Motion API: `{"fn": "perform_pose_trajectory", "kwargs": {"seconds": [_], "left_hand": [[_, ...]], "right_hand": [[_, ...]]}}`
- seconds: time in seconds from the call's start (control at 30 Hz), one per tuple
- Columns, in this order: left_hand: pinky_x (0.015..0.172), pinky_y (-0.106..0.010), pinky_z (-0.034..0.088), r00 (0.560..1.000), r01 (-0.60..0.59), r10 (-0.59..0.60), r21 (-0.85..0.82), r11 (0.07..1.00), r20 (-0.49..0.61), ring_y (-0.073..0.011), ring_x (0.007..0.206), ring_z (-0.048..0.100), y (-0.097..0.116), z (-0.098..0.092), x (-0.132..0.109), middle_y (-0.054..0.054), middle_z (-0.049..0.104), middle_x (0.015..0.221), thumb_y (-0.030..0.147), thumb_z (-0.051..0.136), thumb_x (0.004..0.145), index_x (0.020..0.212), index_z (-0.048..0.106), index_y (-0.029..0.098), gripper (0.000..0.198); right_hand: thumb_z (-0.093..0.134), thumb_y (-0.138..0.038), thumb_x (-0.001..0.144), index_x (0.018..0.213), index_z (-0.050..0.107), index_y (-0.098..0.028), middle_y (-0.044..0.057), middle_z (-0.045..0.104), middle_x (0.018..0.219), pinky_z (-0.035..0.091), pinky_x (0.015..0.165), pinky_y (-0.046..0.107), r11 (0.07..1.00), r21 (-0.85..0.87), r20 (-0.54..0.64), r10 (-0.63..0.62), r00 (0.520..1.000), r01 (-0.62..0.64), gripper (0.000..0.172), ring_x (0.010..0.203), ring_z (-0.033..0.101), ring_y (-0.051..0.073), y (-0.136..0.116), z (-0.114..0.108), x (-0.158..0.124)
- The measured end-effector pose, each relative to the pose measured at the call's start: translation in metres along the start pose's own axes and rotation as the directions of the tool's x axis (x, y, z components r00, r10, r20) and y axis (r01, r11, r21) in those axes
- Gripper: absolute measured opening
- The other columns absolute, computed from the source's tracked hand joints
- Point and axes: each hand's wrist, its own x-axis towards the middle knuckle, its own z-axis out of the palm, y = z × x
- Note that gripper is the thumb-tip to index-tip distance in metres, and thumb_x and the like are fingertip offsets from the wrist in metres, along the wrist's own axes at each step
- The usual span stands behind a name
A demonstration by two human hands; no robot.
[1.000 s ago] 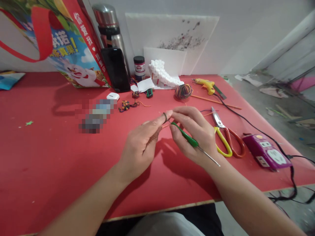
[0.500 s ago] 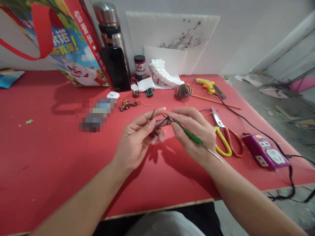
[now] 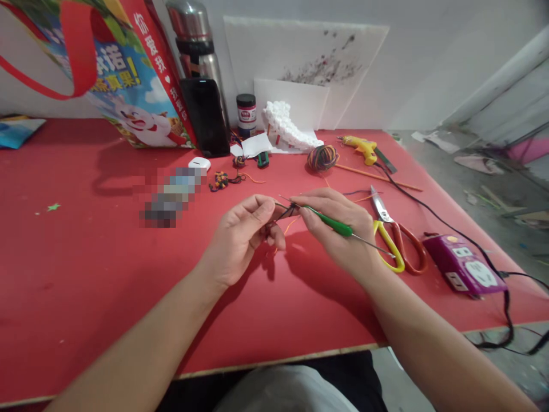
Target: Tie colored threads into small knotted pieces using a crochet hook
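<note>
My right hand (image 3: 343,223) is closed round the green grip of a crochet hook (image 3: 337,224), whose thin metal end points left. Dark yarn (image 3: 288,210) is looped at the hook's tip, between the two hands. With thumb and index finger pinched together, my left hand (image 3: 244,234) holds that yarn just left of the hook. An orange strand (image 3: 292,224) hangs below the fingers. Past the hands lies a multicoloured yarn ball (image 3: 321,158). A small knotted yarn piece (image 3: 220,181) rests further left on the red table (image 3: 107,274).
Scissors (image 3: 388,229) and a purple power socket (image 3: 465,264) with black cables lie to the right. A yellow glue gun (image 3: 361,149), a white bumpy model (image 3: 287,127), a jar (image 3: 246,115), a black phone (image 3: 206,117), a steel flask (image 3: 191,23) and a gift bag (image 3: 141,109) stand behind.
My left index finger, raised before, has bent down so its tip meets the thumb. The hook's tip now pokes out further left past my right fingers. The view has shifted slightly.
</note>
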Motion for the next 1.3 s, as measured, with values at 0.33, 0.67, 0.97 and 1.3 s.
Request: {"fn": "perform_pose_trajectory", "kwargs": {"seconds": [0.33,0.67,0.97,1.3], "left_hand": [[0.062,-0.021,0.053,0.992,0.121,-0.120,-0.053,0.991,0.029,-0.0131,0.068,0.072,-0.003,-0.003,0.003,0.000,0.073,0.078,0.032,0.099,0.064,0.089,0.060,0.016,0.049],[0.054,-0.019,0.047,0.999,0.032,-0.033,0.015,0.999,0.023,-0.0064,0.056,0.058,-0.004,-0.003,0.003,0.002,0.068,0.078,0.022,0.089,0.076,0.087,0.066,0.016,0.027],[0.054,-0.019,0.042,0.996,0.053,-0.044,-0.110,0.992,0.082,-0.0077,0.060,0.054,0.001,-0.001,0.001,-0.005,0.070,0.080,0.035,0.081,0.086,0.085,0.081,0.014,0.021],[0.059,-0.024,0.043,0.967,-0.256,0.242,0.392,0.884,0.085,-0.0096,0.060,0.047,-0.003,0.000,-0.008,0.000,0.069,0.075,0.035,0.072,0.097,0.137,0.073,0.025,0.041]], "right_hand": [[0.064,-0.019,0.099,0.111,0.081,-0.021,0.009,0.076,0.101,0.061,0.080,0.030,0.999,-0.032,0.027,-0.032,0.999,0.033,0.021,0.088,0.073,0.017,0.001,0.003,-0.004],[0.064,-0.016,0.098,0.108,0.082,-0.021,0.008,0.078,0.099,0.060,0.077,0.029,1.000,-0.003,0.028,0.003,1.000,-0.002,0.021,0.086,0.074,0.016,-0.003,0.000,-0.001],[0.064,-0.015,0.098,0.109,0.081,-0.023,0.007,0.078,0.100,0.061,0.076,0.030,1.000,0.022,-0.021,-0.021,1.000,0.021,0.022,0.086,0.074,0.017,-0.006,0.001,-0.002],[0.065,-0.014,0.096,0.111,0.080,-0.022,0.008,0.074,0.098,0.060,0.073,0.031,0.994,-0.076,-0.108,-0.084,0.991,0.076,0.023,0.082,0.072,0.017,-0.015,0.005,-0.006]]}}
